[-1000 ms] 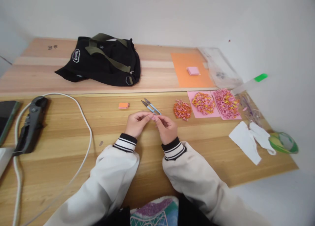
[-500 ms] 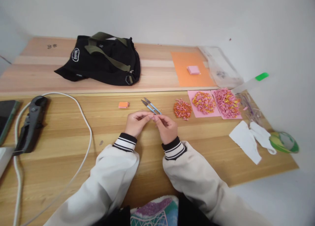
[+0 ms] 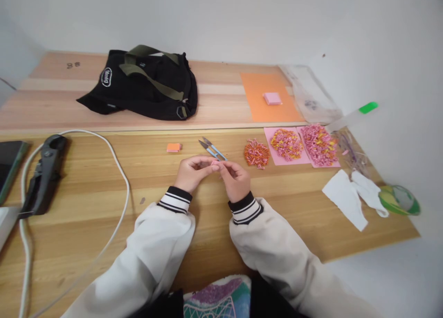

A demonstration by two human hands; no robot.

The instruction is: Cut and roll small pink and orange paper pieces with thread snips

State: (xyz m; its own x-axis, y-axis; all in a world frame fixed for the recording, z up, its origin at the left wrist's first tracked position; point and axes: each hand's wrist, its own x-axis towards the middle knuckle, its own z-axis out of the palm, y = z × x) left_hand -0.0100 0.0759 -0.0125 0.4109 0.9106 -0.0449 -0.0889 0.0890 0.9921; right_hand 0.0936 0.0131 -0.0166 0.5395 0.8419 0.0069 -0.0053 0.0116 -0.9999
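Seen through the head camera, I locate the small pink piece (image 3: pixel 215 163) where the fingertips of the left hand (image 3: pixel 190 174) and the right hand (image 3: pixel 237 182) meet. In each hand the thumb and fingers are drawn together in a pinch with scarcely any gap, and the piece is held between the two pinches; the fingertips cover much of it, and a little pink shows among them. I cannot tell which way the piece points or how its long axis runs, as the visible part is too small. Just beyond the fingertips, I note the snips (image 3: pixel 212 149) lying on the wooden table (image 3: pixel 148 170), blades apart, tips directed away from the person and leftward. An orange-and-pink block (image 3: pixel 173 147) lies to their left, a cluster of pink and orange bits (image 3: pixel 256 153) to their right
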